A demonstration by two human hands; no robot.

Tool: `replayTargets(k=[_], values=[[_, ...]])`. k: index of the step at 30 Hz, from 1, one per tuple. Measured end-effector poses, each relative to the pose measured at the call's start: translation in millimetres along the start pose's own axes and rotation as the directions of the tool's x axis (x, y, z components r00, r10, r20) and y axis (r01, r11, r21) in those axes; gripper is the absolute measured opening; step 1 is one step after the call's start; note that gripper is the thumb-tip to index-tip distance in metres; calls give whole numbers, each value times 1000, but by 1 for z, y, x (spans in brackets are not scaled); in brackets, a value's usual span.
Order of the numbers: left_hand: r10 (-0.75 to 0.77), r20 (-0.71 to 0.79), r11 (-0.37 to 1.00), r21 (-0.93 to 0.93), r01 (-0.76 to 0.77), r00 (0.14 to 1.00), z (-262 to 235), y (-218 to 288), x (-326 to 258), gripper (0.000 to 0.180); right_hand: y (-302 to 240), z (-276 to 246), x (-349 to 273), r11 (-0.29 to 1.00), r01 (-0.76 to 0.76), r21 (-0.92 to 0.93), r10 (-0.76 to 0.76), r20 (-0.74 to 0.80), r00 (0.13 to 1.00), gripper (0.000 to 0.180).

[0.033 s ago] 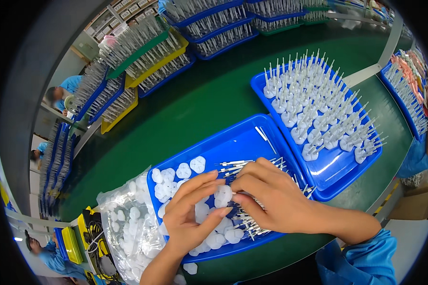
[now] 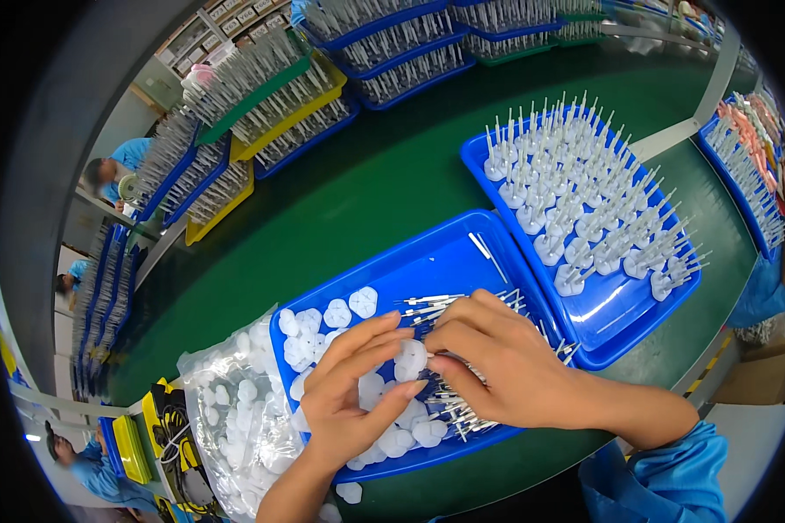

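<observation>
Both my hands meet over the near blue tray (image 2: pixel 427 253): left hand (image 2: pixel 353 392) pinching a white plastic disc (image 2: pixel 410 356), right hand (image 2: pixel 497 362) closed on a thin pin (image 2: pixel 440 356); misaligned, I judge the pin could slip among the loose pins (image 2: pixel 436 305).

Green worktable (image 2: pixel 366 187), stacked blue and yellow trays (image 2: pixel 262 131) behind, seated co-workers (image 2: pixel 118 166)

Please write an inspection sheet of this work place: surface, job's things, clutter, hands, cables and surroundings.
Surface: green table.
Job's things: near blue tray with white discs and thin pins; far blue tray with pins standing in discs.
Clutter: clear bag of discs left of the tray.
Hands: left hand pinches one white disc; right hand meets it.
Cables: black cable at the yellow box.
Surroundings: stacked trays; other workers at the edges.
</observation>
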State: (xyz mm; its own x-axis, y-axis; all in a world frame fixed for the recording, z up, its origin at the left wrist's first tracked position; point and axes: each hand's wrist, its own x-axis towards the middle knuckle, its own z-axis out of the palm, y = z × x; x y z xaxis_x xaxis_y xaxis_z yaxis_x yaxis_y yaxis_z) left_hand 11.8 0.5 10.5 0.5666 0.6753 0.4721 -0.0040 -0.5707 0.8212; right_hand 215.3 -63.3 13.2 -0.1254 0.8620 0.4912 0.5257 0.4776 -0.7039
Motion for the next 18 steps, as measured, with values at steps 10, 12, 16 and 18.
replayTargets(k=[10,12,16,18], values=[[246,77,926,274,-258,966,-2,-4,-5,39,-2,2,-2,999,8,47,-7,-25,1000,13],[247,86,914,310,-261,965,-2,-2,-6,39,-2,2,-2,997,-8,77,9,-12,1000,13],[115,47,981,149,-121,992,2,-1,-4,40,-2,2,-1,995,-13,104,13,3,1000,11],[66,43,997,47,-68,997,1,-3,-1,39,-2,-1,2,990,-39,137,33,41,999,10]])
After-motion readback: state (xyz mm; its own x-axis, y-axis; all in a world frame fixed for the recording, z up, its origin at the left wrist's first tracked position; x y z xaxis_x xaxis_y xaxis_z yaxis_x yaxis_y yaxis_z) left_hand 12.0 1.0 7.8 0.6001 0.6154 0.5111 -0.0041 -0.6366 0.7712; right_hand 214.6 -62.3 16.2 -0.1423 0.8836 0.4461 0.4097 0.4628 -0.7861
